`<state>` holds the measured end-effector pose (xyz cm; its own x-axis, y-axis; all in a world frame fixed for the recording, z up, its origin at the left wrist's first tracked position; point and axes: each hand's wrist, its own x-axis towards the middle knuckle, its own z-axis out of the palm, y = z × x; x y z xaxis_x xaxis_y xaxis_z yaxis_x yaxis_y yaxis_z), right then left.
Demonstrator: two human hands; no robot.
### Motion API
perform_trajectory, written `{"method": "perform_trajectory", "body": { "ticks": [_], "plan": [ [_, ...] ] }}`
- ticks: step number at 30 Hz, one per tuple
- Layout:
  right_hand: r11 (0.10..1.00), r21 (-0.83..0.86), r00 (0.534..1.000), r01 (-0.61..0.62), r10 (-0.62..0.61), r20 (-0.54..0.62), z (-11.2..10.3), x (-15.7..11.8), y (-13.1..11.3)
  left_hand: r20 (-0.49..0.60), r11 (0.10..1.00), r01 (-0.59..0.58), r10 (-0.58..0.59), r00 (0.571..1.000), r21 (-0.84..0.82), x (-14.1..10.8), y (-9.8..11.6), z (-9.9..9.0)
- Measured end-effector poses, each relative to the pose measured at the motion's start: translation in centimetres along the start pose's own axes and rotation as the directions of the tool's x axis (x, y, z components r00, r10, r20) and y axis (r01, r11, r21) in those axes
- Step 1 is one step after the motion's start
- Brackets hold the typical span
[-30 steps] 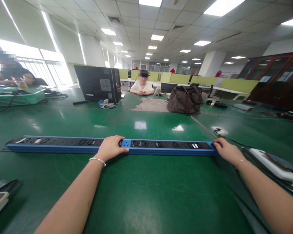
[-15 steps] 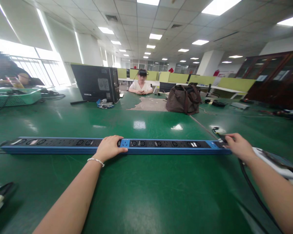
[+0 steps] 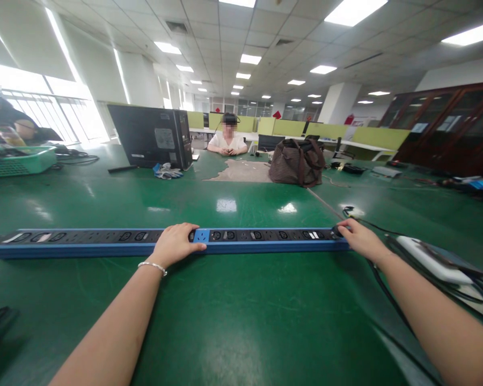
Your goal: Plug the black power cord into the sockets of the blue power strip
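A long blue-and-black power strip (image 3: 265,245) lies across the green table in front of me, with rows of sockets facing up. My left hand (image 3: 177,244) grips it near the middle, thumb along the front edge beside a blue socket (image 3: 202,237). At the strip's right end, my right hand (image 3: 360,240) pinches a black plug (image 3: 336,232), mostly hidden by the fingers. The plug is over or against the socket there; whether it sits in the socket, I cannot tell. A black cord (image 3: 380,279) trails down below that hand.
A white device (image 3: 432,260) with coiled black cables lies at the right. Farther back stand a black computer case (image 3: 145,136), gloves (image 3: 168,171), a brown bag (image 3: 295,163) and a green basket (image 3: 22,162). One person (image 3: 227,142) sits opposite; another is at far left.
My right hand has moved left along the strip with the plug, from beyond its end to over the end socket. The left hand keeps its grip. The whole view has shifted slightly.
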<state>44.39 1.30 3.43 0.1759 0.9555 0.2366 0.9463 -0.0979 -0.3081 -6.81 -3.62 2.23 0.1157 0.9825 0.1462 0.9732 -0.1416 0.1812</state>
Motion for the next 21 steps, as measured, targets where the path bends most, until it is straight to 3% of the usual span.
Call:
{"method": "perform_trajectory", "body": {
  "ticks": [21],
  "plan": [
    [0.96,-0.276,0.994,-0.054,0.078,0.079,-0.2,-0.8,-2.8,-0.008,1.0,-0.009,0.009,1.0,-0.004,0.0,0.0,0.0]
  ]
}}
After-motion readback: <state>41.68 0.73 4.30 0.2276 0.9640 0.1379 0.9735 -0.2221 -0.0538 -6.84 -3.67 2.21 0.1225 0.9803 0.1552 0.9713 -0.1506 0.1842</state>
